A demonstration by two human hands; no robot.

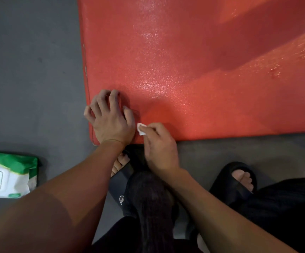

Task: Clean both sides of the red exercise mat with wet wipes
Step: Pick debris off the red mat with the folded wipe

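mat: red mat (193,66) fills most of the upper right of the frame, lying flat on the grey floor (29,70), near corner at lower centre. Surface looks shiny and wet in patches, esp. toward the right

left hand: left hand (109,119) sits on the mat's near corner, fingers spread and bent a bit, pressing down, not gripping anything

right hand: right hand (159,147) is just beside the left one, at the mat's near edge, fingers curled and pinching a small white wipe (141,129)

wipe: scrunched up, touching the mat right next to the left thumb

pack: green and white wipes pack (9,175) on the floor, lower left, well apart from the mat

feet: black slides (233,181) at the bottom, toes poking out
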